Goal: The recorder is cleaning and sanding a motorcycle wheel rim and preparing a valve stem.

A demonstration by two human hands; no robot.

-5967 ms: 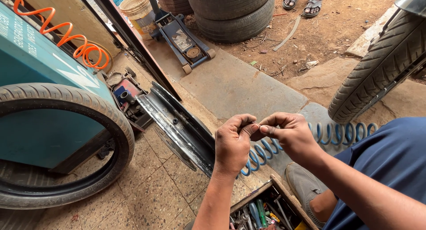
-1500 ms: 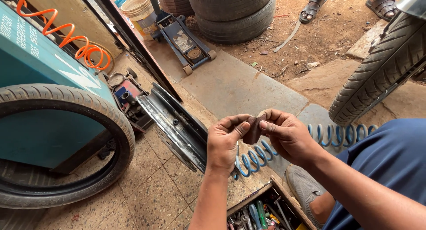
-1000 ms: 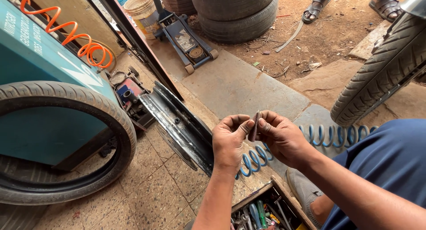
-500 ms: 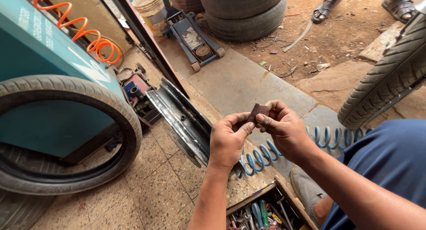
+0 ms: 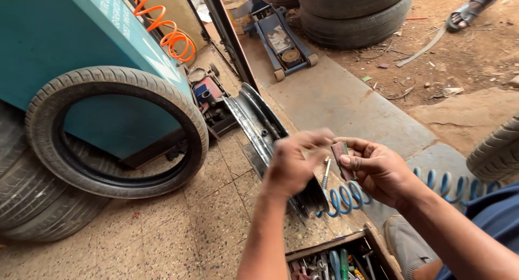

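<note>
Here the right hand (image 5: 378, 169) pinches a small brown patch (image 5: 340, 154) (upright), the blurred left hand (image 5: 292, 164) curled just beside it.

Three tyres (image 5: 116, 134) (image 5: 354, 15) (image 5: 494, 150), two coiled hoses (image 5: 167, 34) (image 5: 346, 196), one wheel rim (image 5: 265, 137), one floor jack (image 5: 281, 39), one toolbox (image 5: 346, 255).

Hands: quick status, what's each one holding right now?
Left hand: blurred, fingers curled; hold cannot be told.
Right hand: closed, pinching a small brown rubber patch.
</note>
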